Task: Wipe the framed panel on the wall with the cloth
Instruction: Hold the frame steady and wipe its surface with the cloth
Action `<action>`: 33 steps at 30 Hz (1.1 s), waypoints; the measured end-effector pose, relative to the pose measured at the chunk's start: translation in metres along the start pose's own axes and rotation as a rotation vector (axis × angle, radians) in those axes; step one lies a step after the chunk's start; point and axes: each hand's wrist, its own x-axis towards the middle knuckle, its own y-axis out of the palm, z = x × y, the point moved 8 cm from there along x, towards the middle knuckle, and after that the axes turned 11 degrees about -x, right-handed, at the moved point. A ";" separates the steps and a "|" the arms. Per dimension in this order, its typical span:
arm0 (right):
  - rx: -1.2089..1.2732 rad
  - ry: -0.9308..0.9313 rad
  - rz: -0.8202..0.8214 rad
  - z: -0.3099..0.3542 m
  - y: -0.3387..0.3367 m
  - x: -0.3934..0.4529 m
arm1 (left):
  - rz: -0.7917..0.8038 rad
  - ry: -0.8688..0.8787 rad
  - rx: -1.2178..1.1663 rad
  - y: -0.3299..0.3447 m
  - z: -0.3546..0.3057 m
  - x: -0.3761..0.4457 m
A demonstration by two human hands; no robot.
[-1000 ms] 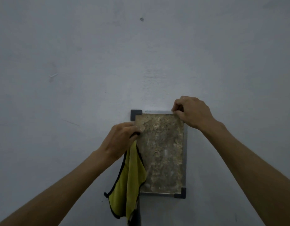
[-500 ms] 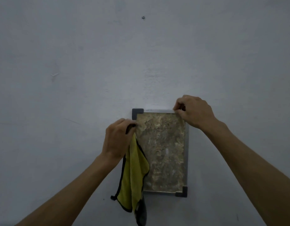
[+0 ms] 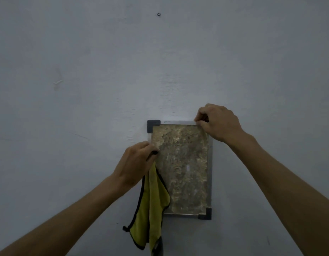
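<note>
On wall: right hand (image 3: 218,123) pinches panel (image 3: 180,169) top corner, left hand (image 3: 136,163) pinches cloth (image 3: 150,209). Cloth looks soft, limp; bunch it to wipe.

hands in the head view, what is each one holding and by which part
The left hand grips the yellow cloth by its top end; the right hand pinches the framed panel at its top right corner.

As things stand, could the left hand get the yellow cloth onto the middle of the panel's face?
Probably yes. The left hand grips the yellow cloth at the left edge of the framed panel, and the panel's face is bare. The right hand grips only the top right corner, clear of the middle.
</note>
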 end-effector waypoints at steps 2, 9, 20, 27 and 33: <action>0.005 -0.002 0.001 -0.001 0.000 0.000 | -0.016 0.028 0.012 -0.012 0.003 0.012; 0.016 -0.006 -0.011 -0.001 0.001 -0.001 | -0.012 0.019 -0.011 -0.002 -0.003 0.016; 0.006 0.006 -0.002 0.001 0.000 -0.001 | -0.071 -0.008 -0.053 0.008 -0.006 0.009; 0.009 0.009 -0.007 0.002 0.000 -0.001 | -0.482 -0.272 -0.142 0.001 0.007 0.002; 0.028 0.002 -0.006 0.000 0.000 -0.001 | -0.437 -0.285 -0.226 0.033 -0.015 0.007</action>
